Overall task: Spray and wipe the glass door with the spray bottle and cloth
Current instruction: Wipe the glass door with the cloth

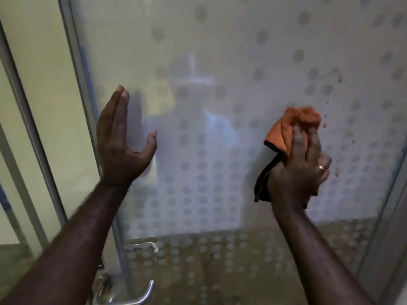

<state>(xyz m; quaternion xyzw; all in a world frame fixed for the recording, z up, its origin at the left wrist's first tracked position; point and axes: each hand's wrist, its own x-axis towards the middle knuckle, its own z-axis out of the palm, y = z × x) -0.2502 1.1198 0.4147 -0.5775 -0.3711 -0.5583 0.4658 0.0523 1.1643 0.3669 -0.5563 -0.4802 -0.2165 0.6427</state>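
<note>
Cloth (293, 126), soft, light and orange, sits right of centre, bunched in the right hand (299, 170), whose fingers curl round it against the stiff, probably slick glass door (220, 51). Left hand (120, 142), centre-left, has straight fingers, holding nothing.

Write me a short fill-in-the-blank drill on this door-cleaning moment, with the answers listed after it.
1. The right hand grips a cloth whose colour is ____.
2. The left hand holds ____, its fingers straight.
3. The brownish spots on the glass door lie to the ____ of the cloth.
4. The metal handle sits near the ____ edge of the view.

Answers: orange; nothing; right; bottom
</note>
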